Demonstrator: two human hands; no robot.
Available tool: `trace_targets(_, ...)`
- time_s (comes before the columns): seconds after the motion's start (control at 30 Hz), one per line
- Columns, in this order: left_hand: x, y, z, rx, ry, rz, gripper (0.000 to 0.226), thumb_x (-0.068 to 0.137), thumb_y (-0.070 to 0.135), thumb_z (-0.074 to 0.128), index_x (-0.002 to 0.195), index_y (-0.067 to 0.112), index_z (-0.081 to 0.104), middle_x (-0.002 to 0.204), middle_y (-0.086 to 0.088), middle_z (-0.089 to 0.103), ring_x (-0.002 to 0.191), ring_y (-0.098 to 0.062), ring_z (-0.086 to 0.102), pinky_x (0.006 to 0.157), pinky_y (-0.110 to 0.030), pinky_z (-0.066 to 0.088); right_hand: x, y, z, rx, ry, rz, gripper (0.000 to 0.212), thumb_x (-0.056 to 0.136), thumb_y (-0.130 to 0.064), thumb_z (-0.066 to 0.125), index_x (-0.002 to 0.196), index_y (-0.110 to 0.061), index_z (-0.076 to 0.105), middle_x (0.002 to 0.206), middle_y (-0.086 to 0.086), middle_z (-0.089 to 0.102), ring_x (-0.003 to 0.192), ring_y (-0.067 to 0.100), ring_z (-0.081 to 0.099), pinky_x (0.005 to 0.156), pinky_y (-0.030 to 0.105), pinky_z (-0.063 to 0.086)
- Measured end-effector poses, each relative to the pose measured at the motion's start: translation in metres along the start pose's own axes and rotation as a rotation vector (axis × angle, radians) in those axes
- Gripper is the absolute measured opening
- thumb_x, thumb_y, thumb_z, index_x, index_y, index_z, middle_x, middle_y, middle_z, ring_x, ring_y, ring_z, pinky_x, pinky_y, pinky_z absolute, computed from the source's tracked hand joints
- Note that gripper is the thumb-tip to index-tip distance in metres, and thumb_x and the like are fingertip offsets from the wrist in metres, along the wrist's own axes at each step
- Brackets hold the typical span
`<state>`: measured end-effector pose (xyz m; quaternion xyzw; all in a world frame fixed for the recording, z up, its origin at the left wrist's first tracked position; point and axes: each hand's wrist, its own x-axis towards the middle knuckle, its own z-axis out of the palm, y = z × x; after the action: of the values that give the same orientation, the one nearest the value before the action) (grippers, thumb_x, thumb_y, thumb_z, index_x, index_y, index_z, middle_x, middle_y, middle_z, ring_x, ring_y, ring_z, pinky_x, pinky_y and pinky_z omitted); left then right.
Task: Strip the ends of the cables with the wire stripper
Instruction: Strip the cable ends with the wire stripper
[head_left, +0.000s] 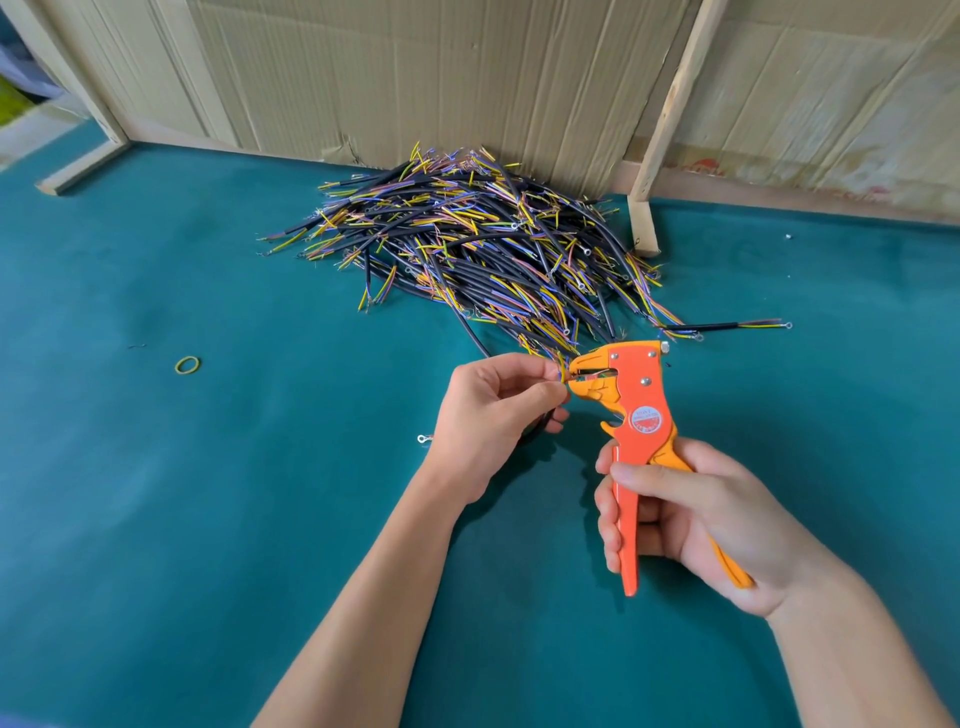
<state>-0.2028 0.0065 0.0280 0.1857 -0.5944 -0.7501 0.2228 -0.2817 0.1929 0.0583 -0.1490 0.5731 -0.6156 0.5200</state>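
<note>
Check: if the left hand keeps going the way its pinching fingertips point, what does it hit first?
The left hand, pinching the cable, points right at the wire stripper. Its orange head sits right at the fingertips, so that comes first; depth looks matched.

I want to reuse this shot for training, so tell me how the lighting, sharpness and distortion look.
Head view: soft, even light with no harsh glare; faint shadows on the green table under both arms. The wire stripper, left hand and right hand are sharp; the cable pile is slightly softer. Wide-angle bending shows at the edges, and the far left corner is blurred.
</note>
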Motion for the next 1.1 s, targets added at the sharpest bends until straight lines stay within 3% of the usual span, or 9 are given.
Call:
trace_targets(0.17, 0.0, 0.003, -0.003, 0.017, -0.045, -0.021, 0.018, 0.088, -0.005, 0.069, 0.08, 0.011, 0.071, 0.073, -0.01, 0.069, 0.062, -0.019, 0.065, 0.064, -0.026, 0.055, -0.001, -0.002, -0.002, -0.031, 0.009, 0.008, 0.021, 0.08, -0.017, 0.077, 0.096, -0.005, 0.071, 0.083, 0.028, 0.06, 0.066, 0.04, 0.06, 0.061, 0.047, 0.055)
trace_targets(0.53, 0.0, 0.004, -0.003, 0.006, -0.119, -0.047, 0.007, 0.079, 0.005, 0.07, 0.08, 0.012, 0.069, 0.075, -0.011, 0.072, 0.057, -0.017, 0.061, 0.056, -0.023, 0.052, -0.008, -0.009, -0.014, -0.072, -0.021, 0.05, 0.027, 0.081, -0.019, 0.076, 0.101, -0.002, 0.069, 0.082, 0.028, 0.059, 0.066, 0.04, 0.06, 0.06, 0.048, 0.056)
trace_targets(0.87, 0.001, 0.002, -0.004, 0.015, -0.089, -0.012, 0.01, 0.076, 0.006, 0.071, 0.083, 0.013, 0.071, 0.074, -0.012, 0.072, 0.051, -0.015, 0.053, 0.048, -0.022, 0.044, -0.009, -0.007, -0.016, -0.06, -0.046, 0.052, 0.037, 0.074, -0.024, 0.083, 0.101, -0.003, 0.068, 0.082, 0.028, 0.06, 0.065, 0.04, 0.06, 0.06, 0.049, 0.056)
trace_targets(1.1, 0.0, 0.003, -0.002, 0.011, -0.074, 0.002, 0.013, 0.076, 0.006, 0.072, 0.079, 0.019, 0.073, 0.073, -0.01, 0.072, 0.051, -0.015, 0.052, 0.048, -0.022, 0.044, -0.009, -0.007, -0.014, -0.07, -0.042, 0.047, 0.025, 0.08, -0.019, 0.079, 0.099, -0.004, 0.068, 0.081, 0.028, 0.059, 0.064, 0.04, 0.059, 0.06, 0.049, 0.056)
